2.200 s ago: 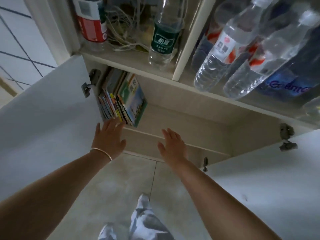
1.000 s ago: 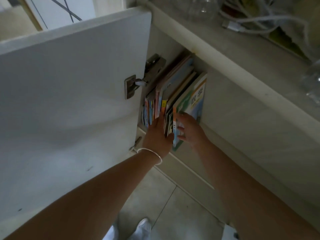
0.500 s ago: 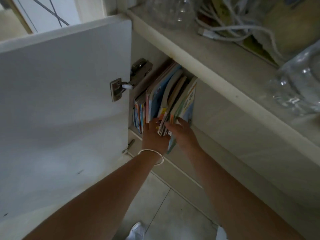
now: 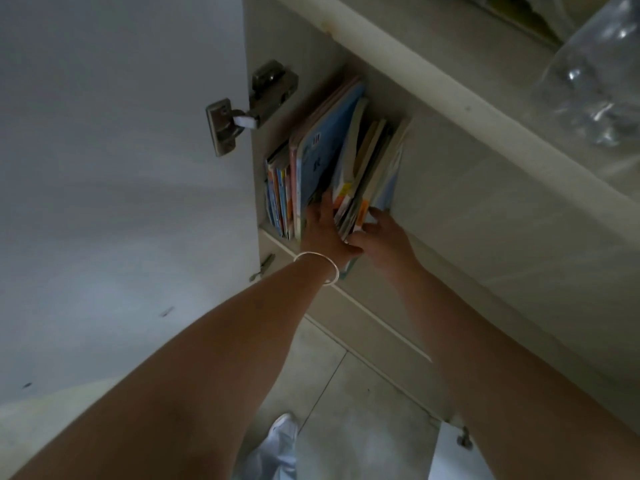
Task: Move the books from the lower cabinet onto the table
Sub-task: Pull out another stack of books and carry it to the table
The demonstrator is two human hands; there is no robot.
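Gripping a right-hand bundle of books [image 4: 360, 174] between left hand [image 4: 323, 233] and right hand [image 4: 382, 237], upright inside lower cabinet [image 4: 485, 209], against its left wall. Pick-up step, probably. Next: squeeze evenly, draw out, leaving none behind.

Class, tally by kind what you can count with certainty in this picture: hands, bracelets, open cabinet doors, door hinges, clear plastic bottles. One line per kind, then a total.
Hands: 2 (left hand, right hand)
Bracelets: 1 (bracelet)
Open cabinet doors: 1 (door)
Door hinges: 1 (hinge)
Clear plastic bottles: 1 (bottle)
Total: 6
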